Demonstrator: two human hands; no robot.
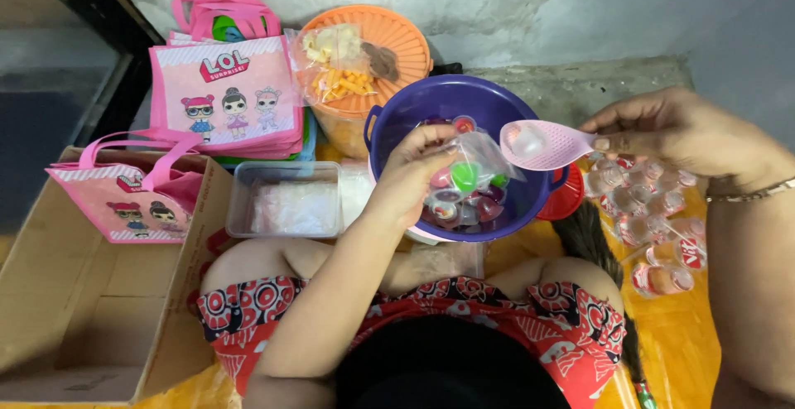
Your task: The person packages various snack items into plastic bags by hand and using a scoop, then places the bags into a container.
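Here the person sits cross-legged with a purple bowl (389, 140) just in front of the knees, so both hands can work over it without stretching. The left hand (411, 179) is closed around the mouth of a small clear plastic bag (468, 179), pinching it over the bowl; the bag hangs inside the bowl's rim and already shows several small jelly cups, pink, green and red, so anything that slips would fall back among the loose jelly cups (464, 124) in the bowl. The right hand (675, 132) grips the handle of a pink perforated scoop (538, 144), whose head rests at the bowl's right rim, level, with one pale cup lying in it, right beside the bag's opening.

Left of the bowl stands a clear lidded box (287, 199), and beyond it a stack of pink printed tote bags (225, 98). Behind the bowl is an orange ribbed container (389, 40) with a snack packet on top. Right of the bowl lie small drink bottles (654, 210) on the yellow sheet.
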